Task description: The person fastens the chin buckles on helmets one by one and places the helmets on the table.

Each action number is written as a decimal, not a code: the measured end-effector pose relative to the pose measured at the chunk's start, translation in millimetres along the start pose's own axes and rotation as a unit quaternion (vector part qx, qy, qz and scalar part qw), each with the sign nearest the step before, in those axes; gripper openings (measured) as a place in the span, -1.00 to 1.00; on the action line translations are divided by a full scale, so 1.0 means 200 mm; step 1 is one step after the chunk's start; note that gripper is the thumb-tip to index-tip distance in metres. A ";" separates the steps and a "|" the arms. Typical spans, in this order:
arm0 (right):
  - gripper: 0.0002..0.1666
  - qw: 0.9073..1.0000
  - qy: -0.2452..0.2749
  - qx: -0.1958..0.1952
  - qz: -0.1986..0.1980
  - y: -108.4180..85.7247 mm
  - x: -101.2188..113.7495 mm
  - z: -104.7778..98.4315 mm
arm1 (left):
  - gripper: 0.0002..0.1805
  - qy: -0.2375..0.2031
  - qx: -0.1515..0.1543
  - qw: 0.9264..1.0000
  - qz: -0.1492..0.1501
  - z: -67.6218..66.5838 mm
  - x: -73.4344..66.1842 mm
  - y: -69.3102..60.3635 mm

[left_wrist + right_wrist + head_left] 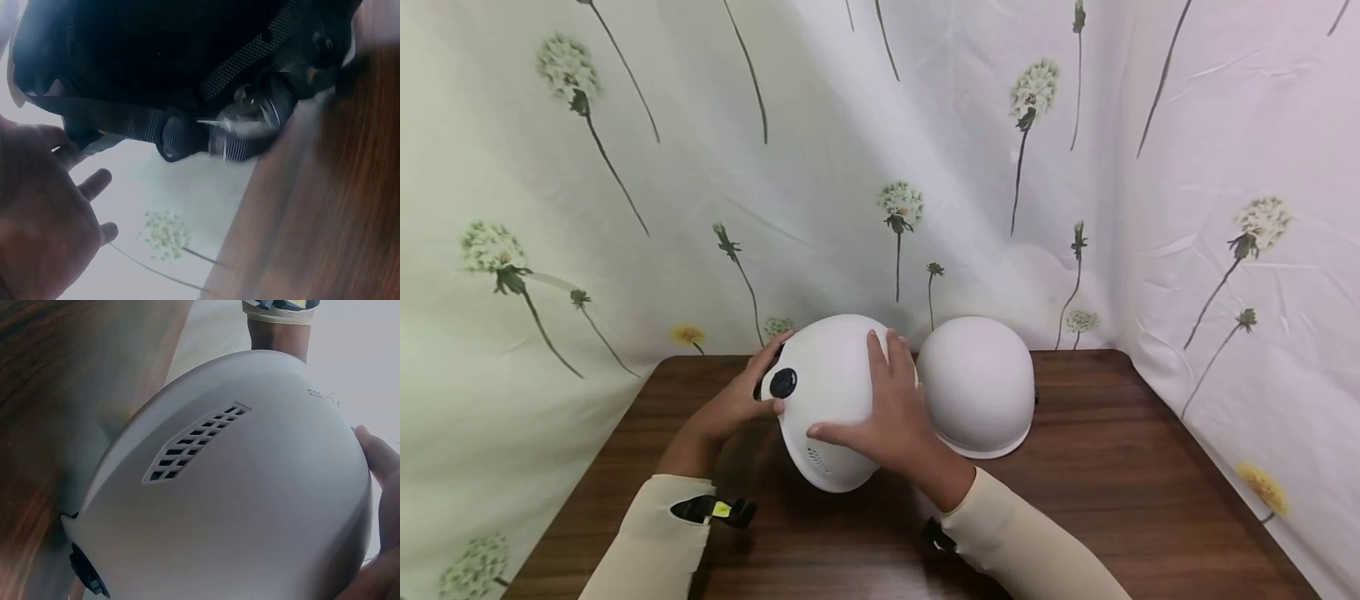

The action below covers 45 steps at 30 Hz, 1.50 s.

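A white helmet (pixel 831 392) with a round black knob (pixel 783 383) is held tilted over the table between my two hands. My left hand (pixel 737 408) grips its rim on the left, thumb beside the knob. In the left wrist view, dark padding (pixel 156 56) lines the inside, and a black strap (pixel 131 122) with a buckle hangs across the opening. My right hand (pixel 891 417) lies over the right side of the shell, its fingers straight and spread. A slotted vent (pixel 197 442) faces the right wrist camera.
A second white helmet (pixel 977 387) sits dome up on the table, just right of the held one. The brown wooden table (pixel 1120 483) ends at a pale cloth backdrop (pixel 820 208) printed with dandelions, behind it and along the sides.
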State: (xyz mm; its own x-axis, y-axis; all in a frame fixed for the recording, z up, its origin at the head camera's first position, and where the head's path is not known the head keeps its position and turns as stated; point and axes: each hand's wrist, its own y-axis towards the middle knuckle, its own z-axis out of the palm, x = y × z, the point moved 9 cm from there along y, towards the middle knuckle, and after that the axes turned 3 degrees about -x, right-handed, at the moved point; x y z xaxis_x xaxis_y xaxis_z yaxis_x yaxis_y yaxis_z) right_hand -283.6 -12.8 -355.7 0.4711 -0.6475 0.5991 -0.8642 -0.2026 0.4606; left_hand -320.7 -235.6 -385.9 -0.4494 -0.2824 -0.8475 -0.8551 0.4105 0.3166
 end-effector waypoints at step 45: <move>0.70 0.995 -0.012 0.034 -0.093 -0.08 -0.04 0.14 | 0.55 0.283 0.001 0.956 -0.073 0.02 -0.26 0.03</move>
State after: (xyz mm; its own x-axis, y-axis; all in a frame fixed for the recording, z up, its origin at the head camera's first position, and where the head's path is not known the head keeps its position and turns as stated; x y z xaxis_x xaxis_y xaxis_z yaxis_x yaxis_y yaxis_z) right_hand -278.2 -25.0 -385.8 0.6207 -0.6106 0.4918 -0.7724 -0.3689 0.5170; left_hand -301.7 -215.7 -342.2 -0.3930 -0.7607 -0.5166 -0.9195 0.3319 0.2107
